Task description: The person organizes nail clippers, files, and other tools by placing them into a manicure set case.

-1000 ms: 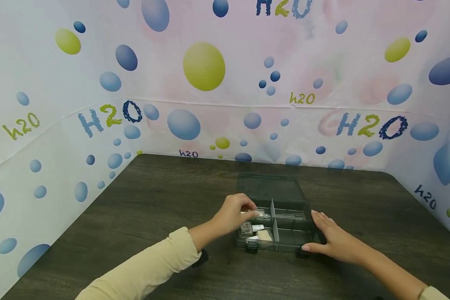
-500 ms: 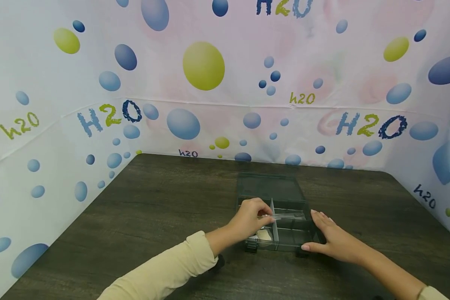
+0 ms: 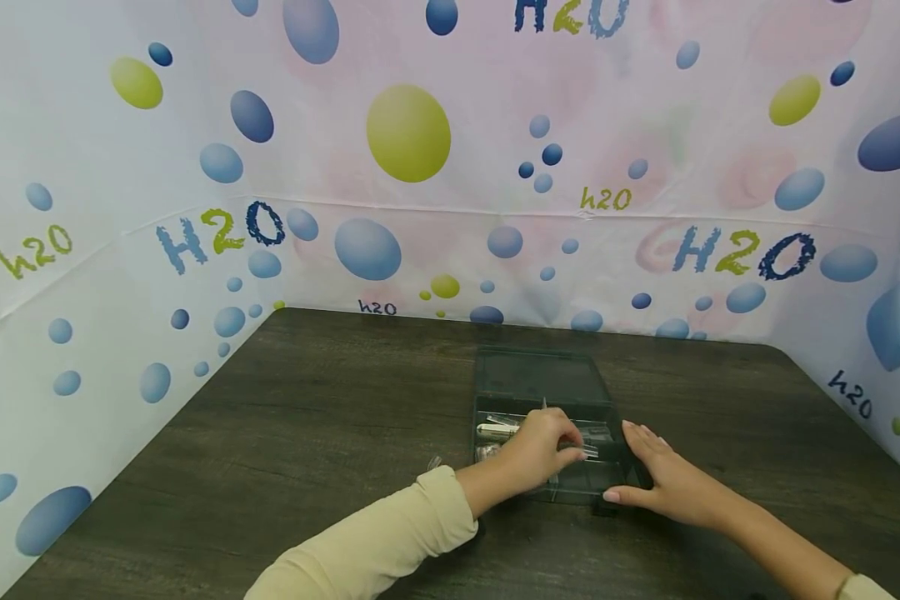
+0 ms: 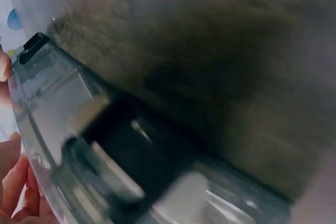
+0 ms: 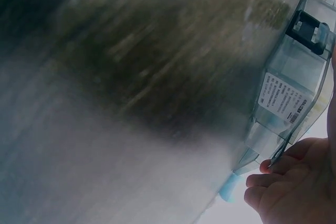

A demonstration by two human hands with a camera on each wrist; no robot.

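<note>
A transparent dark-tinted divided box sits on the table with its lid folded back. My left hand is over the box's right compartments and pinches a small clear piece; its exact kind is hidden by the fingers. Behind it, a white slim item lies in the back left compartment. Another clear strip shows in the back right one. My right hand rests along the box's right side, fingers straight, thumb at the front corner.
Left of the box, a small clear object lies on the dark wooden table. A printed label and a black latch show on the box in the right wrist view. A bubble-patterned sheet bounds the table behind.
My left hand has moved right from the left compartments, across the divider, to the right compartments with the clear piece. The right hand and the box have stayed put.
</note>
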